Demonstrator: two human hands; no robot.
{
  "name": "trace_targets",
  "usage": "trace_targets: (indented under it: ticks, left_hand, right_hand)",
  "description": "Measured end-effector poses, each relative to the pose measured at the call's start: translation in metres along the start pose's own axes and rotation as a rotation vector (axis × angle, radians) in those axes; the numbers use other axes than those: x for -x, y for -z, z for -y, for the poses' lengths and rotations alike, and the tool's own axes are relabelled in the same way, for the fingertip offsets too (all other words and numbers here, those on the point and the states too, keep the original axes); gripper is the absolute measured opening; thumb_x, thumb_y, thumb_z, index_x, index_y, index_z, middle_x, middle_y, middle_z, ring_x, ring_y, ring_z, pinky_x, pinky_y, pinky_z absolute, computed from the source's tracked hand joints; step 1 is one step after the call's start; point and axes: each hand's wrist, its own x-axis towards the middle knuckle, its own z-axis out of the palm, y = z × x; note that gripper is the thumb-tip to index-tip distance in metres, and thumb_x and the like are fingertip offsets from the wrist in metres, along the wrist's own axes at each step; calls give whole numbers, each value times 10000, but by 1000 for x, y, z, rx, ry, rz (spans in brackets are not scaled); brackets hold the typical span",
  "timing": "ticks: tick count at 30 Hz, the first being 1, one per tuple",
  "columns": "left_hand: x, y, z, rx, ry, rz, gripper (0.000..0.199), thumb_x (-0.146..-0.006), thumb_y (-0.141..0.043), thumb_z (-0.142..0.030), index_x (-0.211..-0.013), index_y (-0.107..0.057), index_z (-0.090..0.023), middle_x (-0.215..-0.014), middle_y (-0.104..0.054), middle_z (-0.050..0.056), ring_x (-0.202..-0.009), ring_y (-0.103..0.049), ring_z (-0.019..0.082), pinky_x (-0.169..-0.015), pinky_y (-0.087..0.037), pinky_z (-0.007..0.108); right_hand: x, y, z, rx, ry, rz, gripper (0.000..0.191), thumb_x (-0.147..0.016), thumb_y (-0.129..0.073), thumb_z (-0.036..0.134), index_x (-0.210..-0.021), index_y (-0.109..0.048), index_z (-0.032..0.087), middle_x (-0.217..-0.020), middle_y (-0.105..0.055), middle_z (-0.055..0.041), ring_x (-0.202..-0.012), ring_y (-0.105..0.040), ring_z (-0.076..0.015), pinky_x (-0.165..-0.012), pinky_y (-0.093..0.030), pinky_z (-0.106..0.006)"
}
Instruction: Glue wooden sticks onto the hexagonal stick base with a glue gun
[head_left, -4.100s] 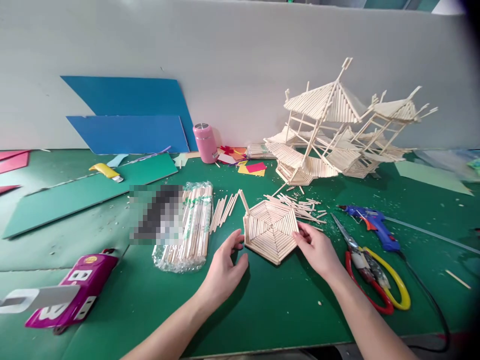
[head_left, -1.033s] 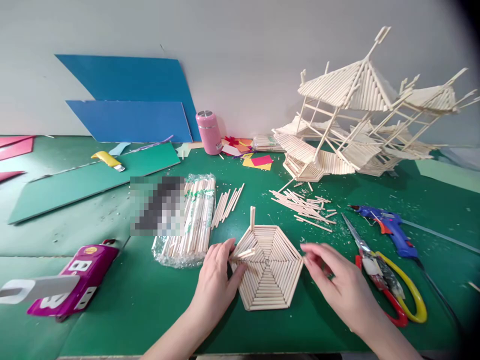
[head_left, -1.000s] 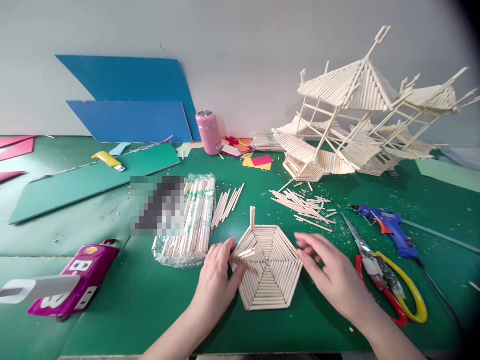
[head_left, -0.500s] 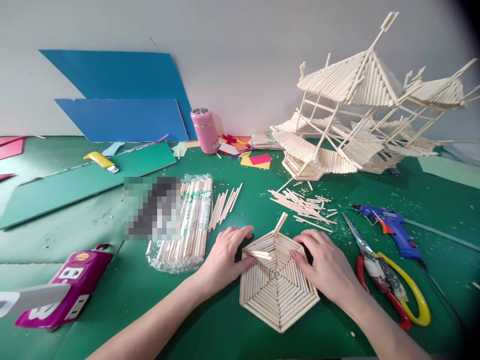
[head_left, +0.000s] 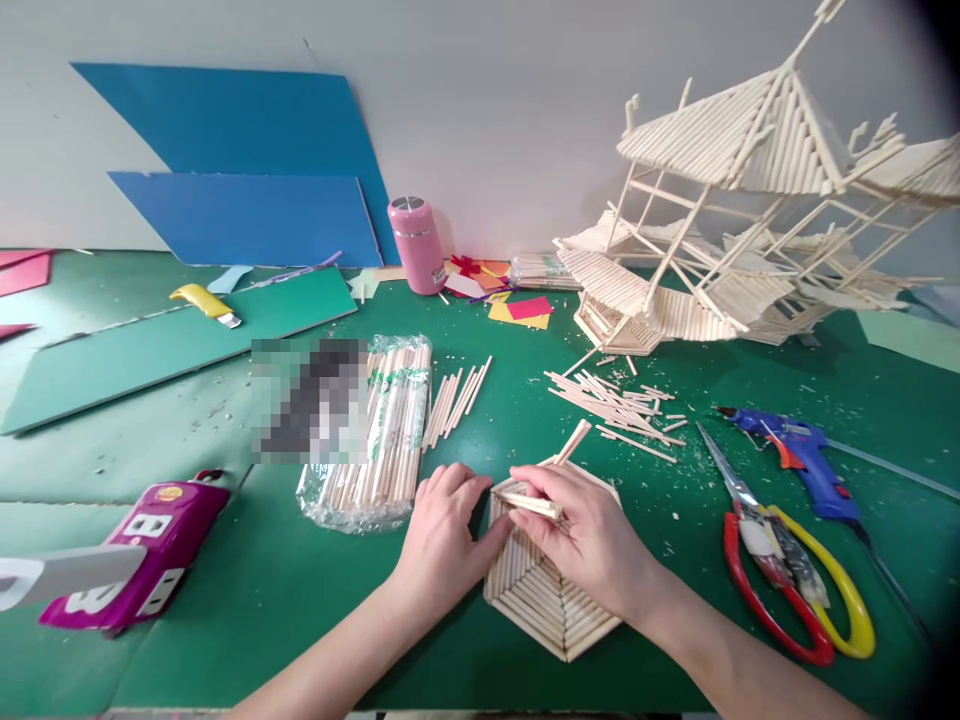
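Note:
A hexagonal wooden-stick panel (head_left: 559,605), made of sticks laid in rings, rests on the green table in front of me. My left hand (head_left: 450,530) is closed about its left corner, with the thumb lying against the panel. Across that corner, my right hand (head_left: 589,535) pinches a short double wooden stick (head_left: 532,504) that juts over the panel from the left corner. Another short double stick (head_left: 576,440) sticks out from the panel's far corner. The right hand covers much of the panel's right side.
To the right lie scissors (head_left: 780,580) and a blue glue gun (head_left: 810,465). Loose sticks (head_left: 619,410) are scattered beyond the panel, with a stick pavilion model (head_left: 735,150) behind. At left are bagged sticks (head_left: 390,430), a purple power strip (head_left: 142,555) and a yellow cutter (head_left: 204,303).
My right hand has left the panel's right edge and moved left, taking the short double stick at the left corner between its fingers. The left hand stays at that corner. The view has shifted slightly.

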Motion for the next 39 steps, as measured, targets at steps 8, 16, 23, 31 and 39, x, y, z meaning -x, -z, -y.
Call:
trace_targets:
  ticks: [8,16,23,31,39]
  left_hand:
    - [3,-3,1,60,32,39,192,-749,-559,-305,-860,-642,-172,-761,-586,63,-749,-517,223,-661,-385,337]
    - [3,-5,4,61,7,39,147,-754,-558,-287,-804,-628,-168,-720,-553,51,-720,-488,214,-630,-344,325]
    - [3,-7,4,35,1,25,122,-754,-552,-278,-751,-607,-169,-698,-533,41,-698,-474,200,-611,-329,308]
    - [2,-7,4,27,13,50,139,-754,-539,-293,-722,-587,-167,-709,-538,39,-709,-472,201,-618,-339,313]
    - [4,-7,4,-2,12,52,127,-744,-533,-265,-675,-562,-162,-709,-545,40,-699,-472,196,-614,-349,311]
  right_hand:
    - [-15,-3,2,105,80,77,144,-871,-440,175,-863,-583,192,-812,-647,-40,-752,-582,-166,-701,-450,-303]
    - [-32,-1,6,121,58,152,195,-881,-418,198,-785,-587,178,-781,-642,-42,-756,-591,-159,-713,-459,-292]
    - [-35,-2,11,156,17,160,215,-874,-427,217,-748,-596,181,-728,-636,-34,-715,-591,-153,-673,-448,-270]
    - [-37,-4,15,157,-9,134,214,-868,-438,198,-703,-571,163,-698,-619,-32,-686,-582,-144,-654,-428,-251]
    - [-37,-7,15,217,45,105,218,-856,-453,188,-657,-540,174,-618,-566,-7,-613,-543,-138,-594,-394,-254]
